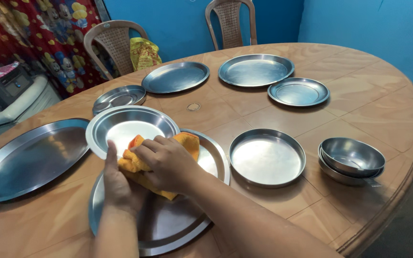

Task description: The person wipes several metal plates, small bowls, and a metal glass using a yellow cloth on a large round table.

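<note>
Cloth (185,142): orange, bunched on the near big plate, at about 6 o'clock on the table, its upper edge against the deep plate's rim.
Right hand (167,164): palm down on the cloth, fingers curled over it and gripping it.
Left hand (115,184): pressed on the near plate's left side, thumb stretched up to the deep plate's rim; I cannot tell whether its fingers pinch the cloth's lower edge.
Near plate (168,224): large steel one under both hands, at 6 o'clock.
Deep plate (120,125): steel, overlapping the near plate's 11 o'clock edge.
Oval platter (25,160): at 8 o'clock, just left of the deep plate.
Pan (266,157): round and flat-walled, at 3 o'clock from the cloth, close by.
Bowls (352,160): stacked, at 4 o'clock near the table (374,95) edge.
Far plates: small one (119,98) at 10 o'clock, wider one (175,77) at 11, large one (255,70) at 12, smaller one (298,91) at 1.
Chairs (113,43): two beyond the far edge, a yellow bag (144,53) on the left one.
</note>
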